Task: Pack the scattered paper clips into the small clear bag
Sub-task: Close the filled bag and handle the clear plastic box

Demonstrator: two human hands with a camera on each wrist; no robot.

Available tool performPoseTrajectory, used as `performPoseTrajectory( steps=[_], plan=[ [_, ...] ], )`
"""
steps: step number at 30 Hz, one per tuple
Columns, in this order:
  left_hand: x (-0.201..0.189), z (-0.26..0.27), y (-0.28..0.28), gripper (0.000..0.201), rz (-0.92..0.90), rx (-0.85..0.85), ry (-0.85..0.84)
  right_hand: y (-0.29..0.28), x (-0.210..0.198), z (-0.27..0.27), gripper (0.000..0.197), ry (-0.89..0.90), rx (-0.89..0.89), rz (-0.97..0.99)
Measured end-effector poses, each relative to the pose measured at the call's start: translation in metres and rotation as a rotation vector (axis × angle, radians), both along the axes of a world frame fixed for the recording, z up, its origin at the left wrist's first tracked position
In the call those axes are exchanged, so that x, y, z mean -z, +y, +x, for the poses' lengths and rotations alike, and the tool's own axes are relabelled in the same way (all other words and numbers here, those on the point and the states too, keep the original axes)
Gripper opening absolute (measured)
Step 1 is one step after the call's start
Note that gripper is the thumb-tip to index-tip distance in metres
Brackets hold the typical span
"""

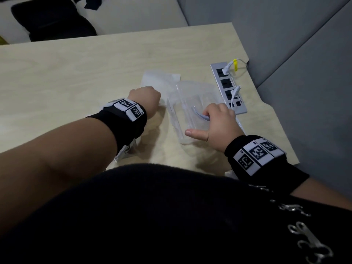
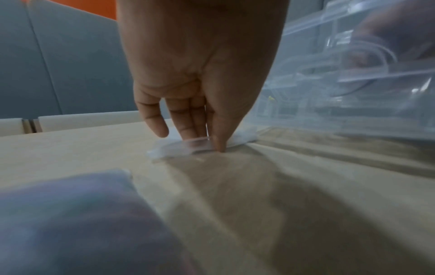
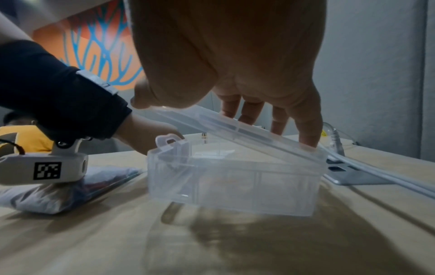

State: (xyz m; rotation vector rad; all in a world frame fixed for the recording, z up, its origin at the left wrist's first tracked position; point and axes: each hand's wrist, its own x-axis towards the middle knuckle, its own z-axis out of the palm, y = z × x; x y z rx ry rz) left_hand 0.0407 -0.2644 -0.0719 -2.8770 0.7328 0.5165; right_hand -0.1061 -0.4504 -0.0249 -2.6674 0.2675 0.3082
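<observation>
Centrally on the pale wood tabletop (image 1: 76, 69) sits a clear plastic box (image 3: 235, 182), its long axis running away from the person toward the far right. The right hand (image 1: 219, 126) rests on its half-raised lid (image 3: 235, 128), fingers (image 3: 306, 130) straight, thumb extended. The left hand (image 2: 200, 74) pinches the small clear bag (image 2: 179, 147) flat against the tabletop, left of the box; its contents are unclear. A filled plastic pouch (image 3: 70, 189) lies under the left wrist. A socket strip (image 1: 228, 86) with white cables lies beyond, beside grey upholstered seating (image 1: 285, 35).
</observation>
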Motion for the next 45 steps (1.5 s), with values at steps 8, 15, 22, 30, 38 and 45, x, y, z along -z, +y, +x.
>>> performPoseTrajectory(
  steps=[8,15,22,30,38,45],
  plan=[
    [-0.033,-0.002,0.007,0.019,-0.548,-0.301,-0.23,-0.016,-0.003,0.001,0.072,-0.104,0.114,0.229],
    [-0.034,-0.066,-0.032,0.019,-0.517,0.099,-0.234,-0.024,-0.007,0.005,0.072,-0.216,0.166,0.337],
    [-0.01,-0.1,-0.054,0.036,-0.052,0.125,0.113,-0.025,-0.008,0.008,0.07,-0.243,0.17,0.372],
    [-0.017,-0.104,-0.056,0.062,-0.006,0.224,0.196,-0.026,-0.001,0.009,0.071,-0.23,0.167,0.353],
    [-0.028,-0.096,-0.047,0.042,-0.323,0.085,0.076,-0.02,-0.005,0.009,0.076,-0.164,0.15,0.303],
    [-0.027,-0.056,-0.016,0.039,-0.836,-0.507,0.031,0.003,-0.001,0.0,0.067,0.06,-0.012,0.06]
  ],
)
